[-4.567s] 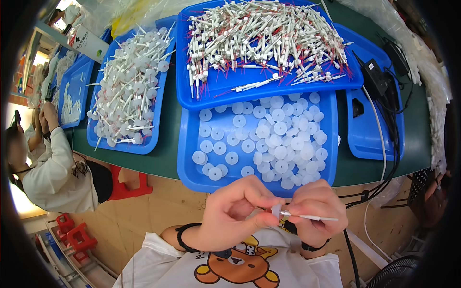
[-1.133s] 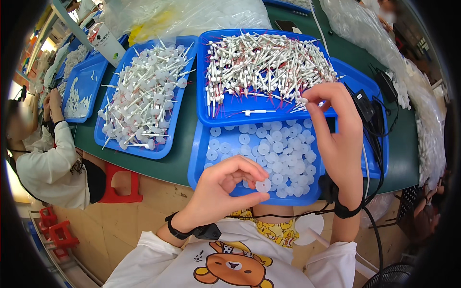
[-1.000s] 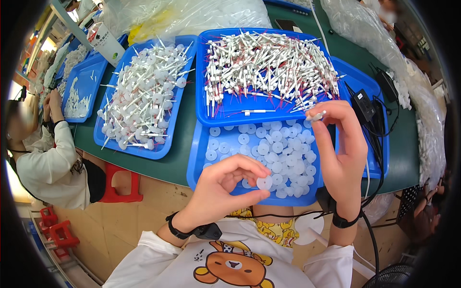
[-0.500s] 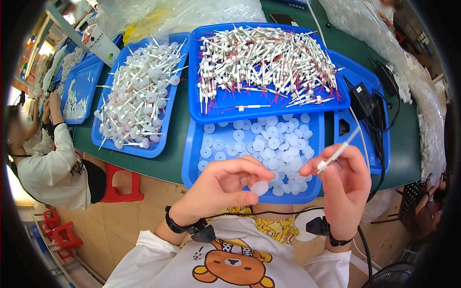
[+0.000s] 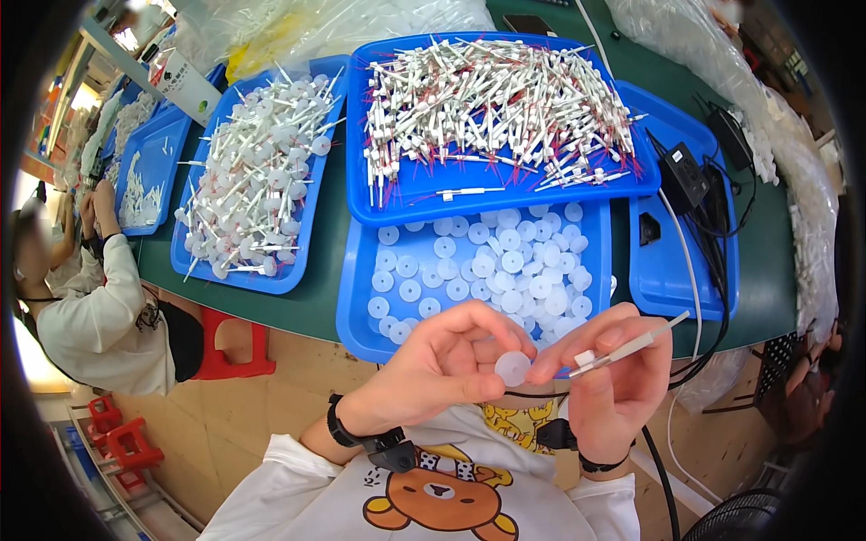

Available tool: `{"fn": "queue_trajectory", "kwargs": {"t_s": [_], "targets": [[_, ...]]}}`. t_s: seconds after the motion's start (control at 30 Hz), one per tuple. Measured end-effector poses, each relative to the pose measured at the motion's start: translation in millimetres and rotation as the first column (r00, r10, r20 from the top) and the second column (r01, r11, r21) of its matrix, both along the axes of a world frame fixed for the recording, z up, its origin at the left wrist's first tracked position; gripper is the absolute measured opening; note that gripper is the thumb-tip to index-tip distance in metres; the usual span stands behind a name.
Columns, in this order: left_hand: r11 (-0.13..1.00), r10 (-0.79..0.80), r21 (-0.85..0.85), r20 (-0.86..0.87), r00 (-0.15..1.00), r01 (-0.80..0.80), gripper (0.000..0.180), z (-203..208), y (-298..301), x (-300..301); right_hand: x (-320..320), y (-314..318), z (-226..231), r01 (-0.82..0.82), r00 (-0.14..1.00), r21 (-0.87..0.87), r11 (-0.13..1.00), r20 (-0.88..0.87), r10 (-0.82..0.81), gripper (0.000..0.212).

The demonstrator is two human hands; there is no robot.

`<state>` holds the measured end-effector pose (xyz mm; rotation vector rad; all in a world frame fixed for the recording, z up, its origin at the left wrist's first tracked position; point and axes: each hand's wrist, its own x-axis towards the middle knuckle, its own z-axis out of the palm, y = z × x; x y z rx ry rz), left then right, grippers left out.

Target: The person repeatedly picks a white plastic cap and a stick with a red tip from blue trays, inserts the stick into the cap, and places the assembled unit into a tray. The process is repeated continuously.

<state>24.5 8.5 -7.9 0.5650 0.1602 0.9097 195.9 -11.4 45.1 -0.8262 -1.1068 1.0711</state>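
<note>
My left hand [image 5: 456, 365] pinches a translucent white disc [image 5: 512, 369] between thumb and fingers, its flat side showing. Close by on the right, my right hand [image 5: 613, 379] grips a thin white stick-like part [image 5: 631, 347] with a small white block at its near end. The stick's tip points up and right, and its block end faces the disc, a small gap apart. Beyond the hands, a blue tray [image 5: 356, 307] holds many loose discs [image 5: 541, 261]. A second blue tray [image 5: 397, 206], overlapping its far part, is heaped with white sticks with red wires [image 5: 496, 108].
On the left, another blue tray [image 5: 302, 270] holds sticks fitted with discs [image 5: 257, 171]. At right, a black adapter [image 5: 686, 185] and cables lie over a blue tray [image 5: 681, 293]. Plastic bags [image 5: 361, 27] line the back. A co-worker [image 5: 99, 298] sits at far left near a red stool [image 5: 230, 347].
My right hand has come lower and nearer to the left, and the stick has tilted flatter. My left hand has shifted slightly right, turning the disc's face into view.
</note>
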Motion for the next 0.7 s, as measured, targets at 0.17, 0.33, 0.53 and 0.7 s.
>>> {"fn": "queue_trajectory", "kwargs": {"t_s": [0.17,0.33,0.53,0.7], "targets": [[1.0,-0.015,-0.006,0.028,0.999,0.016,0.037,0.0,-0.3,1.6,-1.9,0.3,-5.0,0.015,0.997,0.076,0.997,0.079,-0.021,0.023],[0.999,0.022,0.039,0.006,1.0,-0.022,0.036,-3.5,-0.9,2.9,-0.2,3.6,-9.0,0.006,0.969,0.171,0.985,0.244,-0.048,0.022],[0.997,0.065,0.047,-0.049,0.997,-0.063,0.035,-5.6,-1.4,2.8,3.2,-1.2,-18.9,-0.011,0.983,0.263,0.965,0.177,-0.037,0.027],[0.999,0.046,0.032,-0.084,0.995,-0.043,0.034,-5.3,-2.8,2.2,4.7,1.4,-19.6,-0.025,0.973,0.253,0.967,0.228,-0.035,0.03]]}}
